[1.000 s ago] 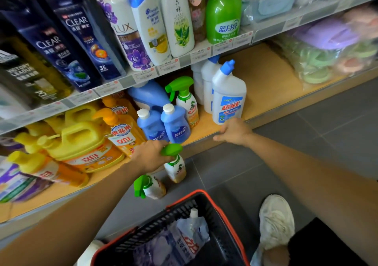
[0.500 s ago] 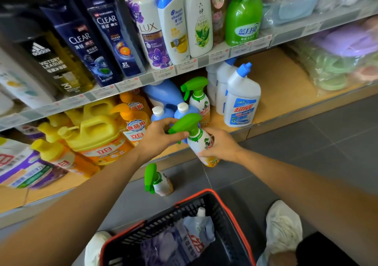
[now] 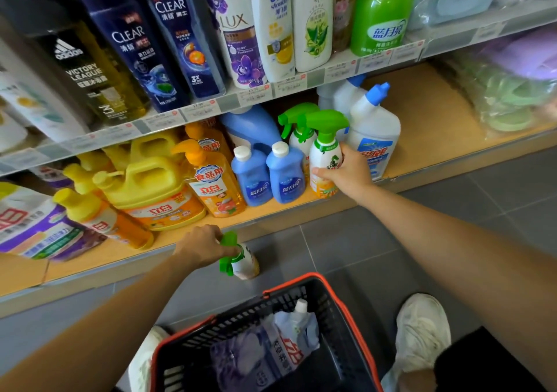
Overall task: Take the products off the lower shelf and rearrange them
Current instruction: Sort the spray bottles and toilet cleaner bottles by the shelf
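Your right grip (image 3: 346, 174) is clenched round a green-topped spray bottle (image 3: 326, 153), which stands upright at the front edge of the lower shelf (image 3: 422, 114), between a blue bottle (image 3: 284, 174) and a white cleaner bottle (image 3: 376, 132). Your left grip (image 3: 203, 245) grasps the green trigger of a second spray bottle (image 3: 245, 266), tilted, down at the floor (image 3: 346, 241) below the shelf edge, near the basket (image 3: 343, 307).
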`<state>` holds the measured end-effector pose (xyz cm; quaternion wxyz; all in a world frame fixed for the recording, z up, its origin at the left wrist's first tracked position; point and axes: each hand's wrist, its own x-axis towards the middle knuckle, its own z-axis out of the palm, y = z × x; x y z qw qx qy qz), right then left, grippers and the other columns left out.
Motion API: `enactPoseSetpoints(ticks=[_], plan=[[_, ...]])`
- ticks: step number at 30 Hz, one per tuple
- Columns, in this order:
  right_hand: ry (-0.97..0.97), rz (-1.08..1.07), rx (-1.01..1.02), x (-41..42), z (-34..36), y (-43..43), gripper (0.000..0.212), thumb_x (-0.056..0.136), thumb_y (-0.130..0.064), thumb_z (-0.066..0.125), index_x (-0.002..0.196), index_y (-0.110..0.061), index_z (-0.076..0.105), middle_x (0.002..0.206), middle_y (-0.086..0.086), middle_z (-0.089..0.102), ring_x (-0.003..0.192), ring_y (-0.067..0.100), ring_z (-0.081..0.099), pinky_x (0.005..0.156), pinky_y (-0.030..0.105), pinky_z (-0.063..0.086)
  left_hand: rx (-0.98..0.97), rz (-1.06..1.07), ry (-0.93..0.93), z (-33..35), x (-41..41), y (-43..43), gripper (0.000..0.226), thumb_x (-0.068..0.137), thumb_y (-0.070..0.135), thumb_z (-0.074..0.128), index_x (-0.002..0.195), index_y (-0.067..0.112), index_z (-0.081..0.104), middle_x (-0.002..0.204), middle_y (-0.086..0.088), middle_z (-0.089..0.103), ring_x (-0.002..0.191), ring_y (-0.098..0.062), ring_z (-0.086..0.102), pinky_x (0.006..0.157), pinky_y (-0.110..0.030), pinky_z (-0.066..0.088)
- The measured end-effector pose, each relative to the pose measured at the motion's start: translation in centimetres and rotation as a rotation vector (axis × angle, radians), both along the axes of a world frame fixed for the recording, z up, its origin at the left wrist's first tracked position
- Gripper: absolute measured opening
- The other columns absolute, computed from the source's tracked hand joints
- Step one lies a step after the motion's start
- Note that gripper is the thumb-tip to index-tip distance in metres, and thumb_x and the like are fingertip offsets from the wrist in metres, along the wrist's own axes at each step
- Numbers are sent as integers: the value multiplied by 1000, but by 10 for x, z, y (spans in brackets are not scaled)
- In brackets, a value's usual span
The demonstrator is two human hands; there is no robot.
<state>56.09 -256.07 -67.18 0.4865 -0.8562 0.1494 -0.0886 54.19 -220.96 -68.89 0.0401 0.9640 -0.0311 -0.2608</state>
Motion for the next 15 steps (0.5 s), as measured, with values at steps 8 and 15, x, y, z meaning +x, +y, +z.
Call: enactPoseSetpoints(ticks=[8, 15], plan=[[63, -27, -240, 27, -16, 9, 69, 67, -48, 87, 120, -16, 57, 113, 12, 69, 105, 37, 62, 80, 42, 50, -256, 138, 68, -7, -10, -1, 57, 75, 48, 86, 115, 19, 57, 95, -8, 72, 67, -22, 74, 62, -42, 64], [140, -19, -136, 34, -8, 11, 68, 71, -39, 88, 126, -11, 58, 121, 13, 68, 112, 35, 62, 90, 44, 51, -210, -53, -39, 0, -14, -8, 52, 84, 48, 78, 125, 19, 66, 107, -4, 75, 88, -18, 67, 70, -31, 53]])
